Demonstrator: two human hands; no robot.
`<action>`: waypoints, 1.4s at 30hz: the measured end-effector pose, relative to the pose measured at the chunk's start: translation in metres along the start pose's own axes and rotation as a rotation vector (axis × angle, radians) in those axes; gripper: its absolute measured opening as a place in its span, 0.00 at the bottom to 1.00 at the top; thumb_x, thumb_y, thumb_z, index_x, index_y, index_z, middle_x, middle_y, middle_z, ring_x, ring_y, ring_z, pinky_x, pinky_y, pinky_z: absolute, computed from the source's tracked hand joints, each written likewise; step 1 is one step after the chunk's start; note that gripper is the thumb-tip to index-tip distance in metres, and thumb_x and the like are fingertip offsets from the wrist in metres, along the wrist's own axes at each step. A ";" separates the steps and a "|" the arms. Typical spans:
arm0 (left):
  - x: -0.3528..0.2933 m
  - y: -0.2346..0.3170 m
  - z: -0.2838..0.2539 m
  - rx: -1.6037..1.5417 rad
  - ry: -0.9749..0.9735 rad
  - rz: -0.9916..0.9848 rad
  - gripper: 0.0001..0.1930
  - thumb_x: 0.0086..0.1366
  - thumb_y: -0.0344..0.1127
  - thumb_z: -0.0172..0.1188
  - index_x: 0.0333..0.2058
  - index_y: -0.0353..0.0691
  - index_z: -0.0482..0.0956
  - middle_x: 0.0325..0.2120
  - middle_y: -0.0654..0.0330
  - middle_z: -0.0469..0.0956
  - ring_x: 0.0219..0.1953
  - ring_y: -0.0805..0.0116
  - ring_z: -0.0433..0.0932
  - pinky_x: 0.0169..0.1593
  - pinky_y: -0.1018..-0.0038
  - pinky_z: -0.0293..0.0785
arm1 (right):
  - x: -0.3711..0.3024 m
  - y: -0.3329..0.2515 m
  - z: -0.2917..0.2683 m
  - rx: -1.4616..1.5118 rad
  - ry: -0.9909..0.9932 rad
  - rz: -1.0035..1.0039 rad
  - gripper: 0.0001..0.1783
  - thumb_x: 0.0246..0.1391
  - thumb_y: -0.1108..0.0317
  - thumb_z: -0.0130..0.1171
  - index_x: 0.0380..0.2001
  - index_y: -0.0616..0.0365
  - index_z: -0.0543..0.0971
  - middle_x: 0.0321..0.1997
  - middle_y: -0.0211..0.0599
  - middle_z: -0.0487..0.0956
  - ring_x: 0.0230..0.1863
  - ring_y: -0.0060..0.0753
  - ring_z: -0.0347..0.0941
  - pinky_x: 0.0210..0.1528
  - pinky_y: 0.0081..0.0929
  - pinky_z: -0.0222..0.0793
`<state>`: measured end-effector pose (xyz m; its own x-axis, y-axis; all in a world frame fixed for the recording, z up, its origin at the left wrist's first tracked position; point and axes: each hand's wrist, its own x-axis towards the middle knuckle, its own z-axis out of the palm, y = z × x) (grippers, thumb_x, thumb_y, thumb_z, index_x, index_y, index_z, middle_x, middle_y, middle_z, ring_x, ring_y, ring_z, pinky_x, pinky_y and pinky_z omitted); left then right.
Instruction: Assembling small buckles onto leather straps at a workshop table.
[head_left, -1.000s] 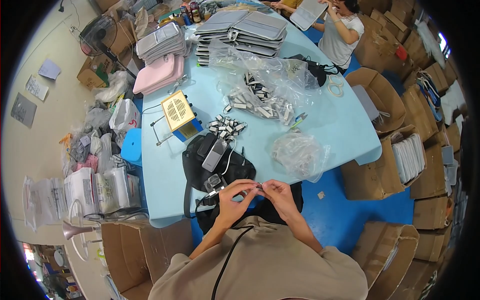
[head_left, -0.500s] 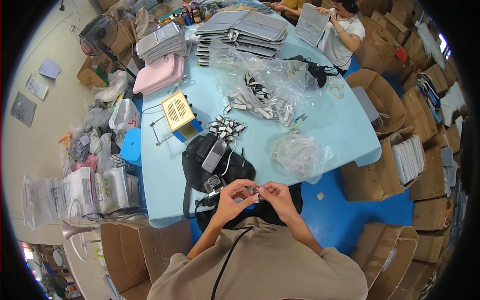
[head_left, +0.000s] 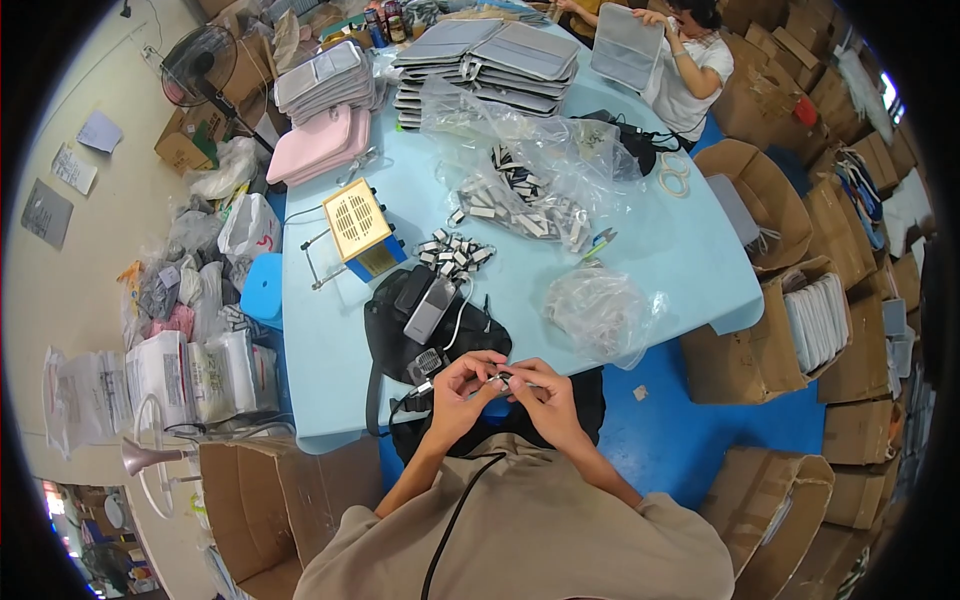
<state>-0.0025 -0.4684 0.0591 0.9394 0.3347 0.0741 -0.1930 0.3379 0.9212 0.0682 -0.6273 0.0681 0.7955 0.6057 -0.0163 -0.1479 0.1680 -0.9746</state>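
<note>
My left hand point(head_left: 462, 393) and my right hand point(head_left: 545, 398) meet over my lap, just off the table's near edge. Both are closed, fingertips pinched around one small dark-and-light piece point(head_left: 503, 379); its kind is too small to make out and the fingers partly cover it. Beyond them on the table lies a black bag point(head_left: 382, 325) with a grey power bank point(head_left: 431, 309) and a white cable. Past that sits a loose pile of small white-and-black pieces point(head_left: 455, 254). More such pieces fill an opened clear plastic bag point(head_left: 525, 205).
A crumpled clear bag point(head_left: 597, 310) lies near the right edge of the light-blue table point(head_left: 690, 255). To the left stands a yellow-and-blue box device point(head_left: 358, 228). Stacked grey cases point(head_left: 485, 65) and pink cases point(head_left: 320, 146) are farther back. A co-worker point(head_left: 690, 75) handles a grey case. Cardboard boxes point(head_left: 765, 510) flank me.
My hands have drawn closer together, the right fingers moving left over the small piece. The co-worker's grey case has shifted slightly.
</note>
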 end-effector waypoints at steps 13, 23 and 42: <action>-0.004 -0.015 -0.022 -0.125 -0.018 -0.216 0.14 0.58 0.20 0.72 0.29 0.42 0.73 0.39 0.61 0.80 0.39 0.76 0.78 0.45 0.80 0.74 | 0.000 0.002 0.003 -0.225 0.127 -0.170 0.10 0.58 0.75 0.69 0.43 0.65 0.85 0.38 0.38 0.83 0.38 0.25 0.81 0.40 0.21 0.79; -0.007 -0.007 -0.015 -0.166 0.009 -0.285 0.14 0.59 0.22 0.72 0.43 0.37 0.81 0.32 0.67 0.78 0.35 0.80 0.76 0.40 0.81 0.73 | -0.003 0.000 0.004 -0.256 0.058 -0.199 0.11 0.59 0.81 0.65 0.45 0.66 0.85 0.40 0.40 0.84 0.39 0.24 0.81 0.40 0.20 0.78; -0.005 -0.003 -0.011 0.055 -0.037 -0.214 0.11 0.64 0.21 0.68 0.45 0.34 0.81 0.36 0.64 0.81 0.38 0.80 0.78 0.42 0.83 0.74 | -0.005 0.008 0.005 -0.165 0.167 -0.173 0.11 0.55 0.84 0.67 0.42 0.66 0.87 0.35 0.37 0.83 0.38 0.24 0.81 0.41 0.19 0.75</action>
<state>-0.0100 -0.4615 0.0521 0.9673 0.2274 -0.1122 0.0267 0.3488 0.9368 0.0607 -0.6250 0.0611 0.8883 0.4405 0.1298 0.0848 0.1204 -0.9891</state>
